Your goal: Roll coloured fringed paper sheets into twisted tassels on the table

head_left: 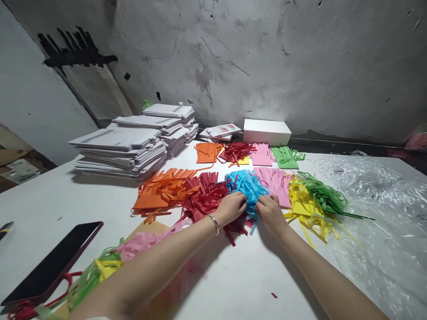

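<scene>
A blue fringed paper piece [248, 184] lies in the front row, its strips tangled. My left hand [232, 206], with a bracelet on the wrist, is closed on its left side, and my right hand [269, 212] is closed on its right side. Fringed dark red paper [205, 195] spreads left of the blue piece and partly under my left hand. To the right is pink fringed paper [275, 182]. Yellow strips [302, 200] and green strips [325, 193] lie beyond that, and orange fringed paper [163, 191] is at the far left of the row.
A back row of orange, red, pink and green fringed paper [286, 158] lies before a white box [267, 131]. Stacked envelopes [116, 149] stand at left, a phone [55, 258] nearer. Clear plastic film [383, 231] covers the right side. More strips [143, 244] lie beneath my left forearm.
</scene>
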`<state>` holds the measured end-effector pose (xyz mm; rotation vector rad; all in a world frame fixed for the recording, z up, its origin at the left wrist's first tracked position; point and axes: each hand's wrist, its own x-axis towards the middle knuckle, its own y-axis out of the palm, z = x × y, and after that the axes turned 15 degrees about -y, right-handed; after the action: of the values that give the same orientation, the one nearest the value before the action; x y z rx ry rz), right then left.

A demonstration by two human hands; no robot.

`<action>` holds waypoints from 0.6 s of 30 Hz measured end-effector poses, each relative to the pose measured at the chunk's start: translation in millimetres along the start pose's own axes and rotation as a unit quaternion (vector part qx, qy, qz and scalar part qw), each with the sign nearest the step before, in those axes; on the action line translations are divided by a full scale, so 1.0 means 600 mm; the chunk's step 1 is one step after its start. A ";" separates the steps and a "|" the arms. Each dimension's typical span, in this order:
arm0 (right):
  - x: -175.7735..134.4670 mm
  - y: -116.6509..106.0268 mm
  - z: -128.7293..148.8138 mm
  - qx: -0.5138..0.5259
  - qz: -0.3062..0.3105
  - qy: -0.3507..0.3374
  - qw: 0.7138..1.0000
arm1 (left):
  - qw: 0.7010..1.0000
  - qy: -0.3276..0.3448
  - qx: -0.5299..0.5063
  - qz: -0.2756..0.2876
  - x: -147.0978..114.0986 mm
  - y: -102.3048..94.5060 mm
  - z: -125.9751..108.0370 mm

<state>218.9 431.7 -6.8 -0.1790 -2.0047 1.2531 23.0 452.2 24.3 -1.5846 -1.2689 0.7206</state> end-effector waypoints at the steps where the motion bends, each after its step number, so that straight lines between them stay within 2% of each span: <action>1: -0.001 0.002 -0.001 0.002 -0.003 0.007 1.000 | 1.000 0.001 0.000 0.000 0.001 0.000 0.001; 12: 0.010 0.003 -0.003 0.040 -0.032 0.014 0.999 | 0.999 0.043 0.008 0.022 -0.003 -0.003 -0.004; 18: 0.001 0.004 0.000 0.030 -0.075 0.092 0.992 | 0.999 0.036 -0.004 0.015 0.003 0.000 -0.004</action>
<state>217.8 433.1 -8.4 -0.1085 -1.7864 1.1560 25.8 453.2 25.2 -1.6241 -1.1993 0.6717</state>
